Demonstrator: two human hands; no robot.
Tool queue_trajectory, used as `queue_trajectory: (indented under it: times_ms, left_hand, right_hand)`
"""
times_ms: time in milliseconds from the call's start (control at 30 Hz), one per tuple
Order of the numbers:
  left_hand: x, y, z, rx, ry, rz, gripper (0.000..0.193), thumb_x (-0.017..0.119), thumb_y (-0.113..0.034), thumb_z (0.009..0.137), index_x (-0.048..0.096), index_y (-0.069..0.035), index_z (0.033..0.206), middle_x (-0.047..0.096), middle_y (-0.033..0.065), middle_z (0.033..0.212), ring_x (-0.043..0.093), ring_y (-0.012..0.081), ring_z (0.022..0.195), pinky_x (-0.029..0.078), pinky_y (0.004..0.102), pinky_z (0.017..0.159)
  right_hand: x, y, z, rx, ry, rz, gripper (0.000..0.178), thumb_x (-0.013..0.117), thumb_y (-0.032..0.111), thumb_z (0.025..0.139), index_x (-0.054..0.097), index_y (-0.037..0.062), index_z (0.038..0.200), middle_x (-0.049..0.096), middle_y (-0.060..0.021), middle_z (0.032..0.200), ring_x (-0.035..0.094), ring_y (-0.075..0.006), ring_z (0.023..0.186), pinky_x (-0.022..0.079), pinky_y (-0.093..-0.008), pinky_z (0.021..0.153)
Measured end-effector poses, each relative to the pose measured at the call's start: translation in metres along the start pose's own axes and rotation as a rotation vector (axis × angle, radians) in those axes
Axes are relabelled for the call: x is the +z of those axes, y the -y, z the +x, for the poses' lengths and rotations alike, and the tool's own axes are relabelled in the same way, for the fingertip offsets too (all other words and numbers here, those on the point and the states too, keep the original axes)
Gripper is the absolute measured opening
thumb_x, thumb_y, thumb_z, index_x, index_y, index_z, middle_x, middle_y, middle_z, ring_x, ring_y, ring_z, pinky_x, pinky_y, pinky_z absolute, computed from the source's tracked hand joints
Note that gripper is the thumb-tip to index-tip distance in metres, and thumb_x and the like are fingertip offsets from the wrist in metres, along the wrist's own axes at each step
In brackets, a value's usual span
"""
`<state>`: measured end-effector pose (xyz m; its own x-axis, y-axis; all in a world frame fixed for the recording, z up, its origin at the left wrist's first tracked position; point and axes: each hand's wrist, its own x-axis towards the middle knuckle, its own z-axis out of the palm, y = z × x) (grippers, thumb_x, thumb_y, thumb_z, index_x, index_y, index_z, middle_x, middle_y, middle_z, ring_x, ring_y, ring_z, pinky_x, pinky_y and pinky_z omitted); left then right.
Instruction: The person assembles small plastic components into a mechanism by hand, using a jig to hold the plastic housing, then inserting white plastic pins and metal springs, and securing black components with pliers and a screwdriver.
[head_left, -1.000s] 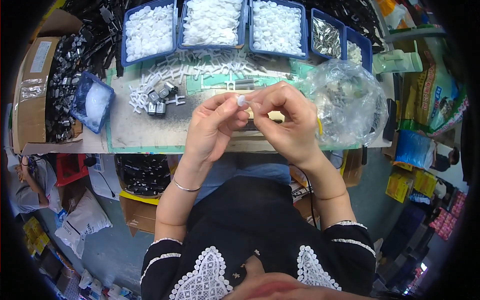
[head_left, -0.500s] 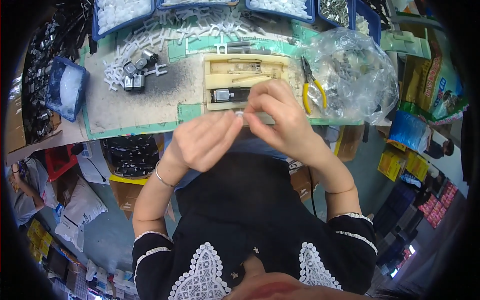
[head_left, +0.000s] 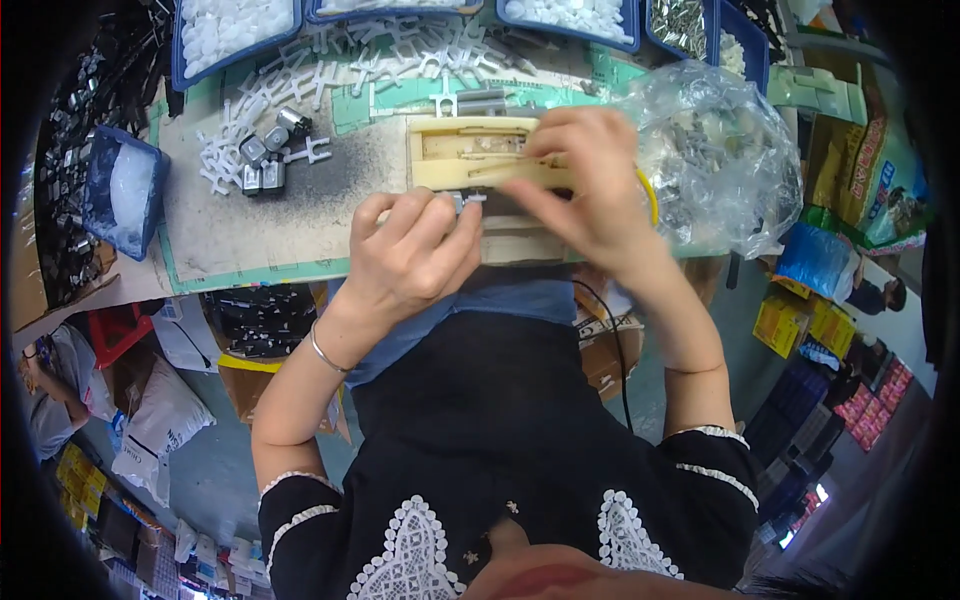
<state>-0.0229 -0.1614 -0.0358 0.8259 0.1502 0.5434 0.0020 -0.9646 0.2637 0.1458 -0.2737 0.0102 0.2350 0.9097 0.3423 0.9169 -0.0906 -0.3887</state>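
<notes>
A cream fixture block with long slots lies at the table's front edge. My left hand is at its lower left, fingers curled over a small silver motor in the lower slot. A small whitish piece shows at the motor's right end, beside my fingertips. Over the right end of the block, my right hand is blurred by motion. Its thumb points left, and whatever its fingers hold, if anything, cannot be made out. Pliers with yellow handles lie mostly hidden behind that hand.
Several silver motors and many white forked plastic parts lie left and behind. Blue bins of white pieces line the back. A blue tray stands left, a clear plastic bag of parts right.
My hands have parted from their meeting point at the front edge. The left moved onto the motor in the slot. The right moved up and right, now covering most of the pliers.
</notes>
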Motion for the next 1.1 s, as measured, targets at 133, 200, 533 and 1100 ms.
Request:
queue_trajectory:
  times_ms: [133,200,533,1100]
  left_hand:
    - [-0.002,-0.002,0.016,0.048,0.001,0.025,0.012,0.065,-0.021,0.072,0.057,-0.013,0.067,0.052,-0.0012,0.08,0.054,0.0124,0.076,0.03,0.0294,0.077]
    - [-0.009,-0.003,0.021,0.079,-0.021,0.024,0.017,0.065,-0.023,0.072,0.053,-0.014,0.063,0.05,-0.0013,0.072,0.052,0.0137,0.071,0.028,0.0298,0.074]
    - [-0.02,0.079,0.099,-0.172,-0.116,0.111,0.004,0.066,-0.013,0.073,0.065,-0.01,0.076,0.054,0.0014,0.072,0.052,0.0188,0.073,0.034,0.034,0.069]
    - [0.015,0.106,0.154,-0.058,0.132,0.227,0.012,0.063,-0.015,0.071,0.07,-0.005,0.067,0.06,0.0055,0.07,0.057,0.0224,0.075,0.041,0.0348,0.075]
  right_hand:
    - [-0.046,-0.055,0.039,0.103,-0.223,-0.169,0.011,0.071,0.015,0.072,0.064,0.0074,0.076,0.062,-0.0048,0.074,0.057,-0.0226,0.074,0.041,-0.0352,0.072]
    - [-0.06,-0.104,0.053,0.165,-0.087,-0.554,0.015,0.067,0.021,0.076,0.066,0.0071,0.082,0.064,-0.0077,0.086,0.057,-0.0247,0.086,0.041,-0.0391,0.075]
    - [-0.039,-0.154,0.065,0.283,0.135,-0.803,0.009,0.06,0.014,0.075,0.063,0.0063,0.081,0.065,-0.0094,0.079,0.058,-0.028,0.084,0.04,-0.0413,0.079]
    - [-0.048,-0.152,0.073,0.409,0.198,-0.576,0.014,0.058,0.009,0.074,0.064,0.0025,0.086,0.065,-0.0174,0.084,0.061,-0.0369,0.082,0.049,-0.0438,0.073]
